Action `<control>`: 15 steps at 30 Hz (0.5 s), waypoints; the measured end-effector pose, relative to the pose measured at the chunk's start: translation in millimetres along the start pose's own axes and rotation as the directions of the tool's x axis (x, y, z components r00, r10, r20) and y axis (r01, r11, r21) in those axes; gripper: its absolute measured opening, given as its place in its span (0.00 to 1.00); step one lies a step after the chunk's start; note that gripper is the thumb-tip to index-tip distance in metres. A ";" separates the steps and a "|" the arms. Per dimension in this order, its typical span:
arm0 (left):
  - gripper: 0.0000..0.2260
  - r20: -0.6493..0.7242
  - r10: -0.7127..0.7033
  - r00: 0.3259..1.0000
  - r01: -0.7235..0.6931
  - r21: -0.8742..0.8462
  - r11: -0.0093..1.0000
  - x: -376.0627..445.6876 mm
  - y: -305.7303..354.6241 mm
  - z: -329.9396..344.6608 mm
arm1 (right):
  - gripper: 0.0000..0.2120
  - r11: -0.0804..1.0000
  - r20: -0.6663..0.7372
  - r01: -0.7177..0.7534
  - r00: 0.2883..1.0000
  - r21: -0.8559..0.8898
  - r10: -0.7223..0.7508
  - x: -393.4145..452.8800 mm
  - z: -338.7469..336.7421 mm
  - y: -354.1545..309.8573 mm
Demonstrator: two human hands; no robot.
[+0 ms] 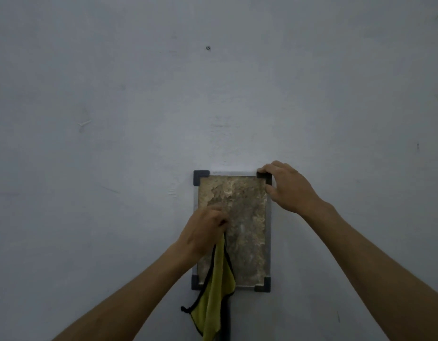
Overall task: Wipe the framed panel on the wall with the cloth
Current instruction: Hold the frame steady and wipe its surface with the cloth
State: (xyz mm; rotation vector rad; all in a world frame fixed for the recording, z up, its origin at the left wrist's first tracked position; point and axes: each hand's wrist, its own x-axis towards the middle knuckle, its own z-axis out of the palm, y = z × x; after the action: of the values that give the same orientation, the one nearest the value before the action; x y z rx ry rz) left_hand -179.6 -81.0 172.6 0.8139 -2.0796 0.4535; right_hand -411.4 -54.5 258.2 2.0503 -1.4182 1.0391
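L hand (206, 223) grips yellow black-edged cloth (216, 289) at tall mottled framed panel (245, 217) mid-left, on wall; R hand (288, 187) pinches top-right corner. Unwiped area lies up/right of L.

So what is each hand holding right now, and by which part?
The left hand grips the yellow cloth by its bunched upper end; the right hand holds the framed panel at its top right corner.

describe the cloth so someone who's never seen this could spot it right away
Start at the framed panel low on the pale wall. At its left side the left hand grips the cloth, which hangs down past the frame's bottom edge. It is yellow-green with dark edging.
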 end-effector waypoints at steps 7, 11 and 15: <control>0.02 0.149 -0.685 0.713 0.530 -0.755 0.387 1.2 16.1 -3.2 | 0.13 0.873 -0.044 -0.057 0.995 0.485 0.090 -86.9 56.6 -49.1; 0.02 0.326 -0.669 0.668 0.554 -0.818 0.156 -0.2 27.2 1.4 | 0.15 0.758 -0.004 -0.080 0.994 0.648 0.109 -106.7 78.3 -60.8; 0.06 0.394 -0.616 0.682 0.572 -0.813 0.113 1.6 23.9 -6.4 | 0.10 0.723 -0.037 -0.088 0.987 0.685 0.156 -97.6 73.8 -55.8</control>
State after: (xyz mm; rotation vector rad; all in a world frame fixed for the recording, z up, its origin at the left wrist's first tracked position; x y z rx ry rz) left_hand -193.0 -60.7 177.0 0.8088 -1.3513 -1.0946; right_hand -354.2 -27.5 139.4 2.3545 -1.2373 1.9218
